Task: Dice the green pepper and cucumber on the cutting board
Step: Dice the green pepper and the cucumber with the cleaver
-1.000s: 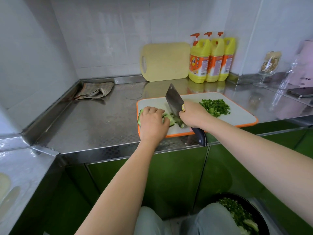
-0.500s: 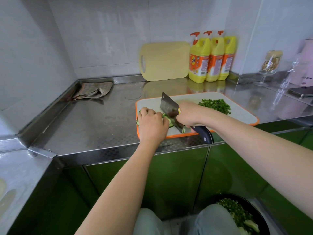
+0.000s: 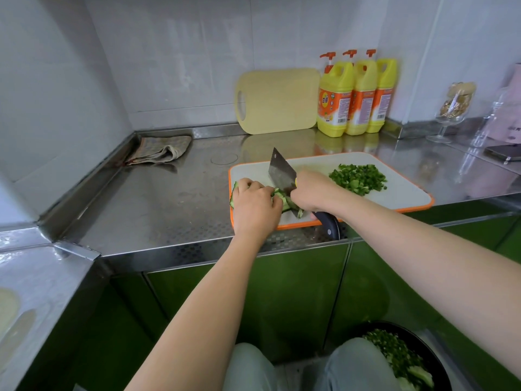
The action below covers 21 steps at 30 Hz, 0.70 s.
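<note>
A white cutting board point(image 3: 400, 193) with an orange rim lies on the steel counter. On its left end my left hand point(image 3: 255, 206) holds down sliced cucumber point(image 3: 280, 197) with curled fingers; most of the cucumber is hidden under the hand. My right hand point(image 3: 311, 193) grips the handle of a cleaver point(image 3: 280, 172), its blade standing in the cucumber right beside my left fingers. A pile of diced green pepper point(image 3: 358, 179) lies on the right half of the board.
A yellow board point(image 3: 277, 101) leans on the back wall beside three yellow detergent bottles point(image 3: 356, 94). A folded cloth point(image 3: 160, 149) lies at the back left. A glass point(image 3: 452, 111) and a phone point(image 3: 503, 156) are at the right. A black bowl point(image 3: 406, 359) of chopped greens sits below.
The cleaver dropped into the cucumber, then rose and tilted again at nearly the same spot. My left hand stayed on the cucumber.
</note>
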Each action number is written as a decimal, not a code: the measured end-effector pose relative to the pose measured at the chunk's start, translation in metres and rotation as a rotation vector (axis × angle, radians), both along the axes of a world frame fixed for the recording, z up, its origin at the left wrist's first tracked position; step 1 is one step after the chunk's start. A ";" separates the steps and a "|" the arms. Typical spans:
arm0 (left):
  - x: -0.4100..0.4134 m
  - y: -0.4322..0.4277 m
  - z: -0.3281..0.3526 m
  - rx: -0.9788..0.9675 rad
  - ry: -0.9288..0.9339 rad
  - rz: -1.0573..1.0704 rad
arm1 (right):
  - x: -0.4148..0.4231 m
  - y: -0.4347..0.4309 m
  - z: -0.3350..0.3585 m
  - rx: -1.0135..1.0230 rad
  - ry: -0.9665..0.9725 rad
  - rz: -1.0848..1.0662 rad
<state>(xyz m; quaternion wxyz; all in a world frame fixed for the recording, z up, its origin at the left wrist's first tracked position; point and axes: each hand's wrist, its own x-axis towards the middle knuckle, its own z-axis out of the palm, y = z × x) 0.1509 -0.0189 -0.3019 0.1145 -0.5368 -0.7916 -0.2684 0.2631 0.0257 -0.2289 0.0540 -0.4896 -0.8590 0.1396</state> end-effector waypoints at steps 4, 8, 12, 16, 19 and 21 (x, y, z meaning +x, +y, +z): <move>-0.002 0.001 -0.001 0.018 -0.036 0.008 | 0.014 0.004 -0.002 -0.007 0.097 -0.033; -0.001 0.002 -0.001 0.049 -0.049 0.017 | 0.021 -0.002 0.013 -0.100 0.190 -0.024; 0.000 0.003 -0.002 0.017 0.013 0.041 | 0.019 -0.016 0.025 -0.107 0.062 0.038; 0.001 0.004 -0.002 -0.011 0.069 0.063 | 0.013 -0.021 0.019 -0.080 -0.044 0.071; 0.000 0.004 -0.002 -0.032 0.068 0.066 | 0.007 -0.020 0.021 -0.061 -0.126 0.084; 0.000 0.004 -0.003 -0.035 0.074 0.060 | 0.005 -0.021 0.025 -0.047 -0.186 0.090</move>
